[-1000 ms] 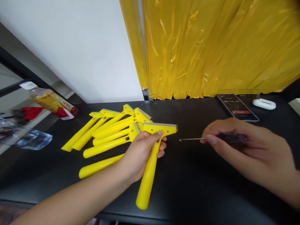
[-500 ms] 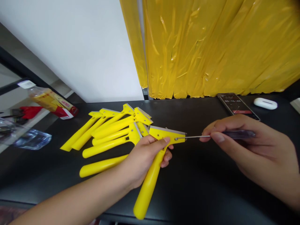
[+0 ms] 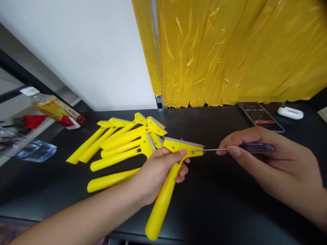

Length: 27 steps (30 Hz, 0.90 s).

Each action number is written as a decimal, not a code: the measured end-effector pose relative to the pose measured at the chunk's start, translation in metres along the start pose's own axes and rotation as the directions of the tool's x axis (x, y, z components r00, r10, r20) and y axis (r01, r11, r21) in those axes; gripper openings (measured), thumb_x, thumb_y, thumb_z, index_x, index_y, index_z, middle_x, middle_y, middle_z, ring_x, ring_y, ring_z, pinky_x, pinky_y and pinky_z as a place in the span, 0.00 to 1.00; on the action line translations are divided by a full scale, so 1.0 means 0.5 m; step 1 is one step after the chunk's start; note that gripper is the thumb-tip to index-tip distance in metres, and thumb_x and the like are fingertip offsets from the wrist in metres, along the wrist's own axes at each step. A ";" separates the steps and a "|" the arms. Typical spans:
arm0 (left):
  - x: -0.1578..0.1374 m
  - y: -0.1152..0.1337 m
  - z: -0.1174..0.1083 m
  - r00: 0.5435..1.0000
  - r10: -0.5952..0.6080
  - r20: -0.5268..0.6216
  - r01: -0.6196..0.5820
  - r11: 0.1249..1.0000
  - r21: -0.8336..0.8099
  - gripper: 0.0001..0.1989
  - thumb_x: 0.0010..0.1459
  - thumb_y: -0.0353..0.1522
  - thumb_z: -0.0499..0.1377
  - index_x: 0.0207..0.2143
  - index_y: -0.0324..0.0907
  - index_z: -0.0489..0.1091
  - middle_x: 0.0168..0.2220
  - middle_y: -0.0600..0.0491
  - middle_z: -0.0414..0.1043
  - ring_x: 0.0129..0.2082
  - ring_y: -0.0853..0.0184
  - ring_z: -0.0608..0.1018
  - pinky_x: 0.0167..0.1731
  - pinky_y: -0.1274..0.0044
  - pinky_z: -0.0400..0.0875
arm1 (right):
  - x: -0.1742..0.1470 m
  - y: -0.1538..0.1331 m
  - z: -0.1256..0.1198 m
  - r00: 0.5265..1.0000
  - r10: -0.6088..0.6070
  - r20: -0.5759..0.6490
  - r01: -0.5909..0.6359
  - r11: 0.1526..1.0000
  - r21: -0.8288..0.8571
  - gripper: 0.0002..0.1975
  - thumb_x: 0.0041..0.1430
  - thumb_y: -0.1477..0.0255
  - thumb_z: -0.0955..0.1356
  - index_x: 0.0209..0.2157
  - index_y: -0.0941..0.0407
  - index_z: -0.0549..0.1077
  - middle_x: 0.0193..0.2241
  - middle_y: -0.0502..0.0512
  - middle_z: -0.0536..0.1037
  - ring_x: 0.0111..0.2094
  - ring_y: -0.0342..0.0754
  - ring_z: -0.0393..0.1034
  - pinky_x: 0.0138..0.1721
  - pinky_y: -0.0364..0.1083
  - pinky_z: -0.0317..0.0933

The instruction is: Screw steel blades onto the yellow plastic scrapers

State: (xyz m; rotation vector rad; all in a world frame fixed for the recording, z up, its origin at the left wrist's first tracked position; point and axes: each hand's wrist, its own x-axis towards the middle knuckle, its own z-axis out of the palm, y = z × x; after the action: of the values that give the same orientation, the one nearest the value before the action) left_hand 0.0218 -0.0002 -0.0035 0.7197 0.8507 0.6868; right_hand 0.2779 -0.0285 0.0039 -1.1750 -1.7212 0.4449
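My left hand (image 3: 165, 166) is closed around the neck of a yellow scraper (image 3: 160, 204), thumb across its head and handle pointing down toward me. A metal blade edge runs along the top of that head, and two screws show on its face. Between the thumb and fingers of my right hand (image 3: 270, 166) is a screwdriver (image 3: 258, 147) with a dark, see-through handle. Its thin shaft points left, and the tip meets the right-hand screw on the scraper head. Left of my left hand, several more yellow scrapers (image 3: 120, 144) lie in a loose, overlapping pile.
The black table (image 3: 217, 211) carries a phone (image 3: 262, 119) showing a timer and a white earbud case (image 3: 290, 113) at the back right. A drink bottle (image 3: 57, 109) leans at the left, near a clear plastic item (image 3: 35, 150). Yellow plastic sheeting (image 3: 230, 51) hangs behind.
My right hand has shifted very slightly left with the screwdriver, whose tip stays at the same screw. The left hand keeps its hold on the scraper.
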 end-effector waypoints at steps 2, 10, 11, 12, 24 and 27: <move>0.001 0.000 0.002 1.000 -0.005 0.004 0.005 1.000 -0.010 0.14 0.67 0.37 0.68 0.34 0.34 0.76 0.22 0.53 0.67 0.22 0.72 0.68 0.24 0.80 0.59 | -0.002 0.000 0.000 1.000 -0.008 0.007 0.008 1.000 0.005 0.03 0.69 0.64 0.76 0.43 0.45 0.81 0.38 0.47 0.86 0.36 0.46 0.83 0.28 0.44 0.69; -0.002 0.002 0.005 1.000 -0.008 -0.005 0.008 0.999 -0.046 0.12 0.67 0.33 0.68 0.35 0.32 0.77 0.31 0.49 0.71 0.24 0.73 0.70 0.23 0.80 0.60 | -0.001 -0.006 -0.001 1.000 -0.020 -0.007 0.020 1.000 0.020 0.03 0.69 0.64 0.76 0.43 0.45 0.81 0.37 0.48 0.86 0.36 0.47 0.82 0.29 0.44 0.69; -0.002 0.003 0.005 1.000 -0.005 -0.005 0.005 0.999 -0.048 0.11 0.67 0.33 0.68 0.35 0.32 0.77 0.32 0.49 0.71 0.24 0.73 0.70 0.23 0.80 0.60 | 0.000 -0.008 -0.001 1.000 -0.018 -0.004 0.018 1.000 0.023 0.03 0.69 0.64 0.76 0.43 0.45 0.81 0.37 0.48 0.86 0.36 0.47 0.82 0.30 0.44 0.70; -0.001 0.003 0.005 1.000 -0.004 -0.004 0.004 0.999 -0.049 0.11 0.67 0.33 0.68 0.35 0.32 0.77 0.33 0.49 0.72 0.24 0.73 0.70 0.22 0.80 0.61 | 0.000 -0.011 -0.001 1.000 -0.016 0.002 0.016 1.000 0.025 0.03 0.69 0.64 0.75 0.42 0.45 0.81 0.37 0.48 0.86 0.36 0.47 0.82 0.30 0.44 0.70; -0.002 0.002 0.007 1.000 -0.015 -0.015 0.015 1.000 0.000 0.14 0.68 0.37 0.67 0.34 0.34 0.76 0.23 0.54 0.67 0.22 0.73 0.68 0.24 0.80 0.59 | 0.010 -0.021 -0.020 0.977 -0.150 0.153 0.158 0.987 -0.039 0.03 0.70 0.68 0.73 0.44 0.46 0.79 0.38 0.48 0.86 0.35 0.46 0.82 0.32 0.43 0.72; -0.004 -0.001 0.008 1.000 -0.007 -0.024 0.007 0.999 0.035 0.15 0.68 0.38 0.67 0.35 0.34 0.76 0.22 0.54 0.67 0.22 0.72 0.68 0.25 0.79 0.59 | 0.017 -0.034 -0.024 0.949 -0.211 0.236 0.229 0.972 -0.052 0.03 0.70 0.71 0.72 0.44 0.48 0.77 0.38 0.50 0.86 0.34 0.48 0.82 0.34 0.45 0.74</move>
State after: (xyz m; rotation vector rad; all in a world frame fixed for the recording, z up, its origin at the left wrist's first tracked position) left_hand 0.0243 -0.0033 -0.0010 0.7410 0.8886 0.6767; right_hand 0.2792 -0.0317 0.0262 -1.0007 -2.0614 0.3893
